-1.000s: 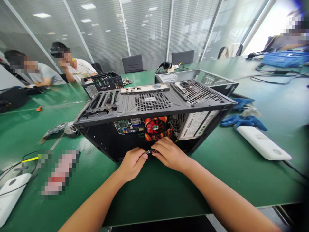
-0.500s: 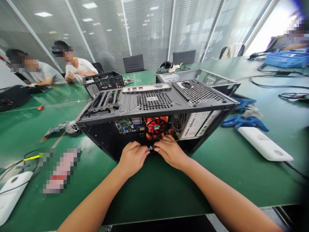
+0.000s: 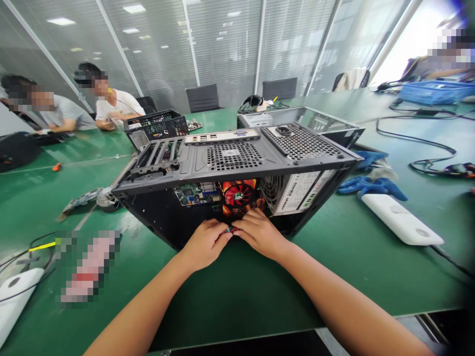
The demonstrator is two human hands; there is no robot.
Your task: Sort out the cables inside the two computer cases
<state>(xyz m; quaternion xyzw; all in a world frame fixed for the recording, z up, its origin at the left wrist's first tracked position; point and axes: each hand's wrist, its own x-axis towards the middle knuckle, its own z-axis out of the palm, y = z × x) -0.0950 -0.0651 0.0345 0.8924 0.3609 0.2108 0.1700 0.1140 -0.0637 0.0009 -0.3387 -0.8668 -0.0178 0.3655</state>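
A black computer case lies in front of me with its open side facing me. Inside it show a green motherboard, a red and orange cooling fan and a power supply with a white label. At the case's near edge, my left hand and my right hand come together, pinching a thin bundle of coloured cables between the fingertips. The fingers of both hands are closed. Where the cables run behind my hands is hidden.
Behind stand another open case and a smaller black chassis. Blue gloves and a white power strip lie right; another white strip and cables lie left. Two people sit far left. A blue basket stands far right.
The view has shifted slightly, so most things sit a little further left. Both hands stay on the cables, and the fingertips have moved slightly along or around them.
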